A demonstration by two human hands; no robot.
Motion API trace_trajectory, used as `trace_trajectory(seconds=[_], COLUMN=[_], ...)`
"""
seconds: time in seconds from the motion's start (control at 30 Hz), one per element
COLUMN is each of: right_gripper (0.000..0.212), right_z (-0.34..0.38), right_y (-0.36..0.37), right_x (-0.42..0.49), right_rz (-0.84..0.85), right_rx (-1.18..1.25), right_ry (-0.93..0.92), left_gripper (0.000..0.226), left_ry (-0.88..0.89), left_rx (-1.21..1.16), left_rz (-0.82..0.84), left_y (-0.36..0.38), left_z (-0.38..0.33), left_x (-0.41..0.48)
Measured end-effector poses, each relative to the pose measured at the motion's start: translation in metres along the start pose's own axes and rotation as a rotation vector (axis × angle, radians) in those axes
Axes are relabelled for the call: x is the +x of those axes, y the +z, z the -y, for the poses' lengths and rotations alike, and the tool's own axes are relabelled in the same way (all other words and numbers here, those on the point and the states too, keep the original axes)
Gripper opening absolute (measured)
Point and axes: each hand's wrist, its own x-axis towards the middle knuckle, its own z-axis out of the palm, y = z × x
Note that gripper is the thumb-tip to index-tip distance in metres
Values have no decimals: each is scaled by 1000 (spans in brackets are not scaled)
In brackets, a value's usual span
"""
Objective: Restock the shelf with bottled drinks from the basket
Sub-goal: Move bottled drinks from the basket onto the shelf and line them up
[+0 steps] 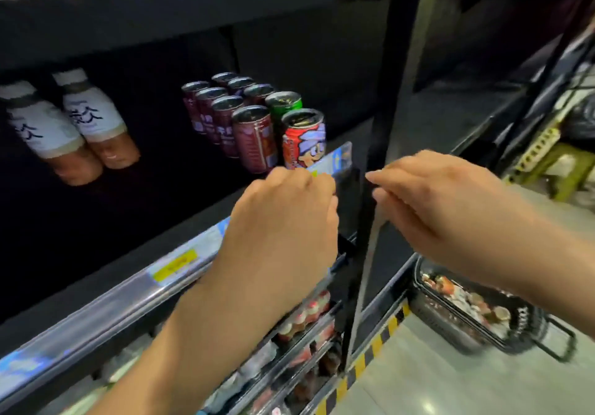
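Both hands up at the shelf front edge. Left hand curled loose, fingers bent over the price-tag strip; can't tell if it grips anything. Right hand just beside it, fingers curled, nothing visibly held, near the black upright post. Cans stand just beyond the left hand's knuckles. Two bottles w/ white labels sit well to the left of the hands, back on the shelf. Basket w/ drinks on the floor, below the right wrist.
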Motion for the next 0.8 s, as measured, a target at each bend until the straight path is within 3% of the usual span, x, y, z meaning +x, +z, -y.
trace_trajectory(seconds=[0.17,0.33,0.5,0.63,0.8], right_gripper=[51,46,36,13,25], right_z=[-78,-163,-270,-355,-443], right_y=[18,40,74,105,149], right_x=[-76,-141,-192,-227,-263], right_rz=[93,206,286,397,559], right_rx=[-108,-173,-180,-166,64], right_ry=[260,449,607,774,873], left_gripper=[24,28,35,22,24], left_ry=[154,340,379,385,375], left_rx=[-56,-144,-176,-200,-220], left_rz=[82,301,394,472,628], left_y=[50,110,185,255,341], left_z=[-81,-171,-258,-323,-387], left_x=[47,104,179,234,286])
